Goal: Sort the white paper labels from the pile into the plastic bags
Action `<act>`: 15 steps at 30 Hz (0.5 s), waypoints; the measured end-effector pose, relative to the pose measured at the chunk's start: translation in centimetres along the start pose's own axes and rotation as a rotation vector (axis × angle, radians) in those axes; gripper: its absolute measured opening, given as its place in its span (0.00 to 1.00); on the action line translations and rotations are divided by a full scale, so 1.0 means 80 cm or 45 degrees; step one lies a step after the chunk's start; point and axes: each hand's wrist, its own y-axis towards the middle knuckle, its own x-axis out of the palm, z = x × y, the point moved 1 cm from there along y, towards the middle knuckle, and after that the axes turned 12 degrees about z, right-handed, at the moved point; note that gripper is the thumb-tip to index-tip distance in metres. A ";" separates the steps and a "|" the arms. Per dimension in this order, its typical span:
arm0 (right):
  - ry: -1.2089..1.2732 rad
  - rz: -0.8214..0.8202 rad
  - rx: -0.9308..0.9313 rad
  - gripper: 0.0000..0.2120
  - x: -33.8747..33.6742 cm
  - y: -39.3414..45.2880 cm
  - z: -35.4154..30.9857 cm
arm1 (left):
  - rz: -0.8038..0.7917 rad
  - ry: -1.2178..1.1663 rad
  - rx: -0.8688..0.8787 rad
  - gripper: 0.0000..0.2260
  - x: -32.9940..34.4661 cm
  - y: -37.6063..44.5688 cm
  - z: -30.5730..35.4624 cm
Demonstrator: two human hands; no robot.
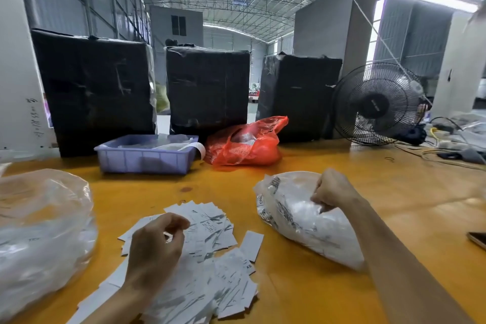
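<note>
While both hands work over the orange tabletop [328,163], the scene reads as follows.

Label pile: white paper labels [210,265] lie spread loosely on the tabletop, directly in front of the person, partly under the left hand.
Left hand: the left hand [155,247] hovers over the near-left part of the pile, its fingers [178,221] curled inward with something small and pale pinched at the tips; whether that is a label cannot be told.
Right hand: the right hand [334,189] sits on top of the right bag, fingers curled and gripping the crumpled plastic near its upper edge.
Right bag: a clear plastic bag [297,218] with white contents lies on the tabletop just right of the pile, apart from the loose labels.
Left bag: a bigger clear plastic bag [42,234] bulges at the left edge, near the pile but not touching the left hand.
Behind: a lilac plastic tray [144,158] and a red plastic bag [244,144] stand side by side farther back, in front of three black wrapped boxes [207,89].
Far right: a black fan [378,105] stands on the tabletop.
</note>
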 end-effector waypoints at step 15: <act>1.118 -0.756 -0.299 0.04 0.030 -0.133 -0.142 | -0.453 -0.894 -0.688 0.32 0.002 0.009 0.012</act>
